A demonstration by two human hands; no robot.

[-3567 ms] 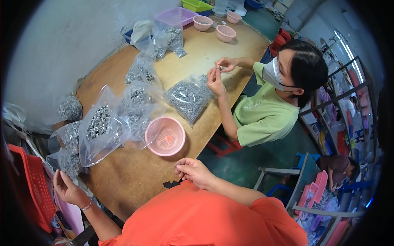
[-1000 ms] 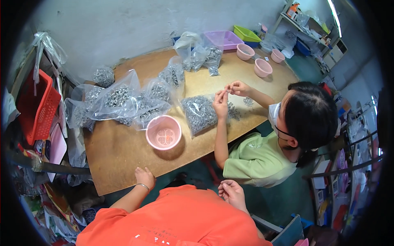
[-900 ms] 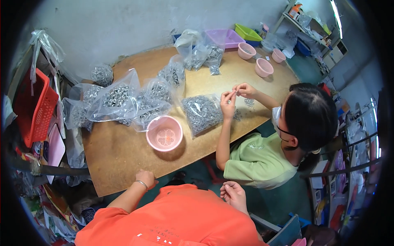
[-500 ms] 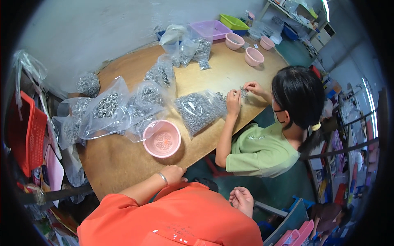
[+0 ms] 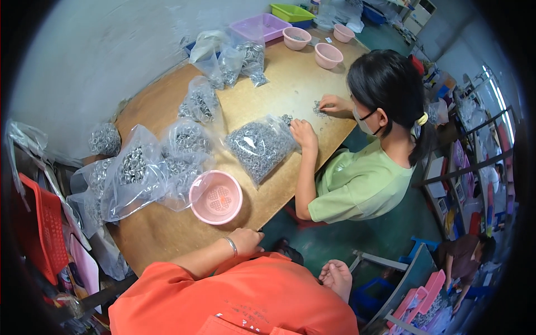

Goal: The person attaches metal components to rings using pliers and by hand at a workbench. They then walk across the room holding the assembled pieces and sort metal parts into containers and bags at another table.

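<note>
My left hand [image 5: 247, 241], with a silver bangle on the wrist, rests at the table's near edge. Its fingers are curled in, and nothing shows in them. Beside my red-orange top, off the table, my right hand [image 5: 336, 277] hangs with fingers curled toward the thumb; I see nothing in it. Closest to my left hand is a pink plastic basket [image 5: 202, 210] with a perforated bottom. Behind the basket lies a clear bag of small metal pieces [image 5: 258, 146]. To its left stand open clear bags of metal rings [image 5: 134, 166].
A co-worker in a green shirt [image 5: 363, 181] sits at the table's right side [image 5: 268, 204], hands at small metal parts [image 5: 319, 109]. Pink bowls [image 5: 328, 56], a purple tray [image 5: 259, 27] and a green tray [image 5: 292, 12] stand at the far end. A red basket [image 5: 42, 229] is at left.
The view has shifted, so the table sits higher and more to the left. The co-worker's hands have moved farther apart. My hands keep nearly the same pose.
</note>
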